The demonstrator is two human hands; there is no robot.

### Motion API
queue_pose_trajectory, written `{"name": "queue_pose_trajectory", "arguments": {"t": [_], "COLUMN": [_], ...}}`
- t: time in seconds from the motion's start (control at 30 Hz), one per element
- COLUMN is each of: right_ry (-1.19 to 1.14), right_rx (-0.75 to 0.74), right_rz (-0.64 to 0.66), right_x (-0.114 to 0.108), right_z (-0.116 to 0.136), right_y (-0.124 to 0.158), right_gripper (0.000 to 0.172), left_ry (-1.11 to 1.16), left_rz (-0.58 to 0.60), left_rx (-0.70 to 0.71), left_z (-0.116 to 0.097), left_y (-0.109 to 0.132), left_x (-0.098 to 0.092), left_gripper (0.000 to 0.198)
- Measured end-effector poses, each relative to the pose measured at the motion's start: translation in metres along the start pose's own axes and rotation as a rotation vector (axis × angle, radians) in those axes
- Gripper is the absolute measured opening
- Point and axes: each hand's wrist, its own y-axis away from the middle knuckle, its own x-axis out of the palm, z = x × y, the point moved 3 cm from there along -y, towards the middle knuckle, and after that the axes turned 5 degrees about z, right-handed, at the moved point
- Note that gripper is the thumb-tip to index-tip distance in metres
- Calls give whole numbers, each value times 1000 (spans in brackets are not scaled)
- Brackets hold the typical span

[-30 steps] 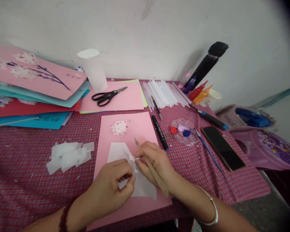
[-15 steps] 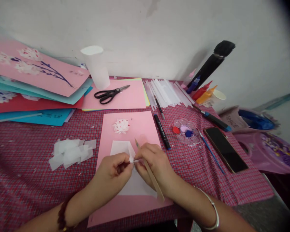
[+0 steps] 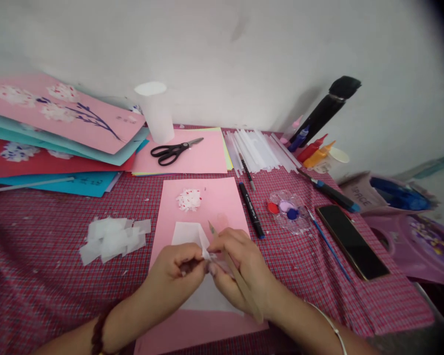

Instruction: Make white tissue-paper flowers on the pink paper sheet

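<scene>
My left hand [image 3: 177, 268] and my right hand [image 3: 237, 268] meet over a pink paper sheet [image 3: 222, 202], fingertips pinched together on a small piece of white tissue paper [image 3: 206, 252]. The right hand also holds a wooden stick [image 3: 237, 281], its tip pointing up and away. Beneath the hands lies a larger white tissue sheet [image 3: 187, 232]. A white tissue flower with red dots [image 3: 189, 199] sits higher up on the pink sheet.
Cut tissue squares [image 3: 111, 239] lie at left. Black scissors [image 3: 173, 150] rest on pink paper beside a white cup [image 3: 155, 113]. A black marker [image 3: 251, 209], paint palette [image 3: 286, 209], blue brush [image 3: 327, 244], phone [image 3: 351, 241], white straws [image 3: 257, 148] and paint bottles [image 3: 313, 148] are at right. Coloured sheets [image 3: 59, 143] are stacked far left.
The view has shifted a little. My hands have stayed together over the pink sheet, with the fingers drawn closer around the small tissue piece.
</scene>
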Motion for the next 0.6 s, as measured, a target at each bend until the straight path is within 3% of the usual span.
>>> {"name": "queue_pose_trajectory", "arguments": {"t": [0.13, 0.33, 0.47, 0.6], "right_ry": [11, -22, -183, -337], "right_rx": [23, 13, 129, 232], "right_rz": [-32, -51, 43, 57], "right_x": [3, 6, 5, 5], "right_z": [-1, 0, 0, -4], "right_y": [2, 4, 3, 2], "right_gripper": [8, 14, 13, 16], "left_ry": [-30, 61, 101, 119], "left_rz": [-31, -25, -34, -28], "left_rx": [85, 29, 8, 17], "left_z": [-2, -3, 0, 4], "left_y": [-1, 6, 10, 10], "left_x": [3, 10, 10, 10], "left_gripper": [24, 22, 25, 28]}}
